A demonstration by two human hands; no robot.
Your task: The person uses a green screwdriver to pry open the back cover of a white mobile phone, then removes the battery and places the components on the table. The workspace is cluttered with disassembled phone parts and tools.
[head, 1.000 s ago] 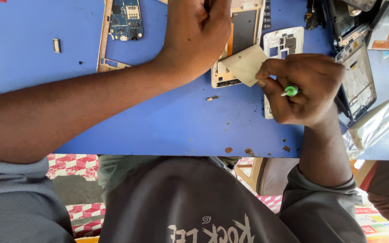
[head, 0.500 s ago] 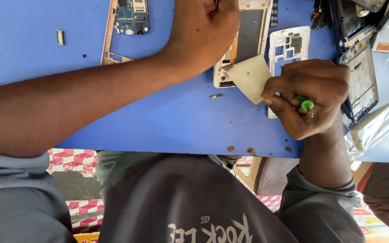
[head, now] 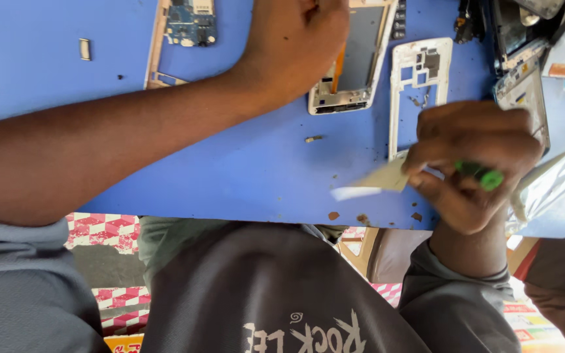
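Bright, even daylight falls on the blue table (head: 243,170) with only soft shadows under the arms, while the right hand (head: 472,163) and its pale card (head: 374,183) are motion-blurred.

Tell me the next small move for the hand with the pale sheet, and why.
Probably set the pale sheet down on the blue table. The right hand pinches it along with a green-tipped tool, while the left hand rests on the opened phone body; freeing the fingers would let the tool work.
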